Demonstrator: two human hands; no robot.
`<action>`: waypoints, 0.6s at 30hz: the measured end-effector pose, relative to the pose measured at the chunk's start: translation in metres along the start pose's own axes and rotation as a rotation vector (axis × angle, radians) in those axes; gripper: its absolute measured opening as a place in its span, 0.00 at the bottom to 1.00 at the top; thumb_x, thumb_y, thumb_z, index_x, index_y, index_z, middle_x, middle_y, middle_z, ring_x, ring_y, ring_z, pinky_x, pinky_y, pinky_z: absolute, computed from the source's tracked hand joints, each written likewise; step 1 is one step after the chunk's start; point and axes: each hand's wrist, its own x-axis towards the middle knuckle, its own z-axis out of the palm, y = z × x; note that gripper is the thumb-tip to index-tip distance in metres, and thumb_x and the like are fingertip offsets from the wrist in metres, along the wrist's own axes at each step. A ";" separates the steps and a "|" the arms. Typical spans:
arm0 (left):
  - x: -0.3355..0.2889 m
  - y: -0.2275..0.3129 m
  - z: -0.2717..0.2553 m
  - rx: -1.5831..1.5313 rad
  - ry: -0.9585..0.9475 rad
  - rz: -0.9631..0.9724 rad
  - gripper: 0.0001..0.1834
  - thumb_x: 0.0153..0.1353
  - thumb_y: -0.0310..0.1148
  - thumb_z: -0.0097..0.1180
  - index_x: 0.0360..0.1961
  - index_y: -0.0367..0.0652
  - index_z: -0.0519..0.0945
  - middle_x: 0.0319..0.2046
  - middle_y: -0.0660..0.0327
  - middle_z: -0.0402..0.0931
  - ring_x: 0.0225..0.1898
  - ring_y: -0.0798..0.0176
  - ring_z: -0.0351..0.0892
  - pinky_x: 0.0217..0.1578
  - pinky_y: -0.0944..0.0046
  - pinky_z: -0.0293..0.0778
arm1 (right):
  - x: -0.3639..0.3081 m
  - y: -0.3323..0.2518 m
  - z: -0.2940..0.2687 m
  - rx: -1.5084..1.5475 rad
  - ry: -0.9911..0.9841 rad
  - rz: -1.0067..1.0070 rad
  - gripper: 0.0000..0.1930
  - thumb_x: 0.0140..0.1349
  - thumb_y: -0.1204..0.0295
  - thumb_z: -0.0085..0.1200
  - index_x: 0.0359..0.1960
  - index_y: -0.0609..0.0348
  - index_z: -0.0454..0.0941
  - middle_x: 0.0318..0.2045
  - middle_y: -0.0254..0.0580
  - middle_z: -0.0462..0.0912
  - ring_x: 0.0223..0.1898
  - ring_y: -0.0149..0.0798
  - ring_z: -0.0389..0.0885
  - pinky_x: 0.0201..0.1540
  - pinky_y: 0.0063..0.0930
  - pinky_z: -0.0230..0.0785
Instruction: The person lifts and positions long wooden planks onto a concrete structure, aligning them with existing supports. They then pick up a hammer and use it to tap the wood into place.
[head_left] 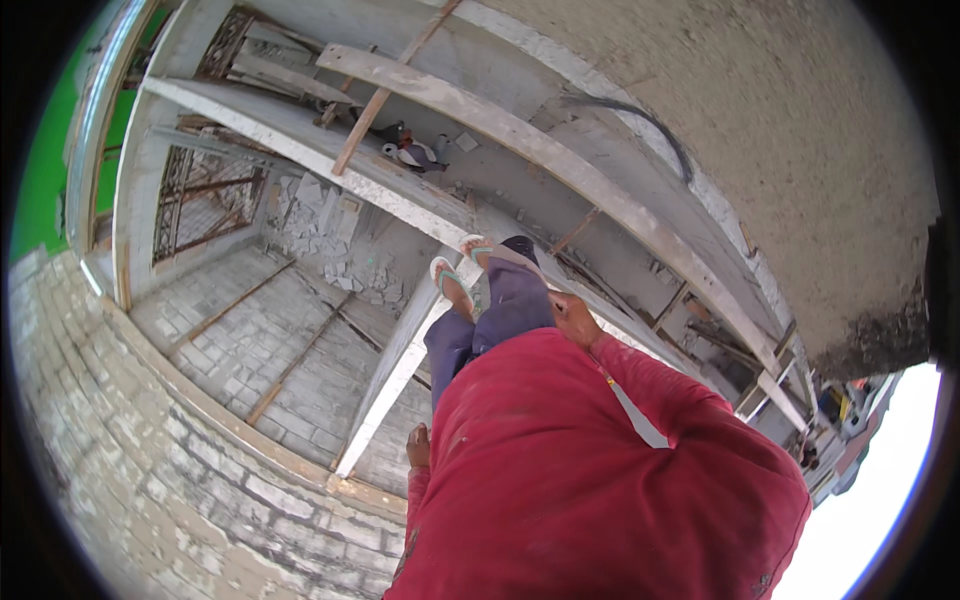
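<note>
I stand high up on a narrow white plank (392,372), in a red shirt, purple trousers and green flip-flops (447,278). My left hand (418,445) hangs at my side over the plank's near end, fingers curled, with nothing visible in it. My right hand (575,320) rests against the back of my hip on the trousers, fingers loose, holding nothing. Both feet sit on the plank, toes pointing away from me.
A concrete ledge (300,130) with wooden poles (385,95) and some clutter crosses ahead. A rough plastered wall (790,150) rises at right. Far below lie a paved floor (250,340), rubble, metal grilles (205,200) and a brick wall (150,470).
</note>
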 end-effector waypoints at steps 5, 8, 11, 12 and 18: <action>0.071 0.057 -0.087 -0.274 -0.030 -0.252 0.28 0.67 0.54 0.53 0.61 0.50 0.68 0.48 0.51 0.78 0.41 0.53 0.82 0.34 0.60 0.75 | -0.029 -0.008 0.010 -0.282 -0.057 -0.019 0.20 0.67 0.72 0.42 0.56 0.75 0.69 0.55 0.67 0.75 0.57 0.62 0.74 0.61 0.44 0.67; 0.112 0.137 -0.129 -0.125 0.059 -0.145 0.28 0.68 0.54 0.50 0.62 0.49 0.68 0.53 0.54 0.76 0.43 0.57 0.82 0.38 0.60 0.75 | -0.035 -0.011 0.043 -0.204 -0.068 0.202 0.23 0.66 0.73 0.41 0.58 0.82 0.63 0.56 0.75 0.71 0.60 0.61 0.72 0.63 0.46 0.65; 0.161 0.188 -0.154 -0.036 0.008 -0.004 0.28 0.67 0.54 0.51 0.61 0.49 0.69 0.54 0.53 0.76 0.45 0.57 0.82 0.39 0.62 0.75 | -0.023 -0.024 0.060 -0.235 -0.167 0.266 0.23 0.66 0.73 0.41 0.57 0.81 0.64 0.55 0.75 0.71 0.59 0.61 0.73 0.63 0.46 0.65; 0.177 0.202 -0.157 -0.012 -0.019 0.037 0.28 0.68 0.54 0.51 0.61 0.48 0.69 0.54 0.53 0.76 0.45 0.56 0.82 0.39 0.62 0.75 | -0.022 -0.024 0.065 -0.233 -0.151 0.274 0.23 0.66 0.73 0.41 0.57 0.81 0.64 0.55 0.74 0.72 0.59 0.61 0.73 0.62 0.46 0.65; 0.197 0.281 -0.127 0.058 -0.124 0.235 0.27 0.69 0.53 0.51 0.58 0.44 0.70 0.52 0.51 0.77 0.44 0.57 0.82 0.38 0.63 0.75 | -0.006 -0.011 0.083 -0.201 -0.063 0.270 0.22 0.66 0.73 0.41 0.57 0.80 0.64 0.54 0.74 0.72 0.58 0.60 0.73 0.62 0.46 0.65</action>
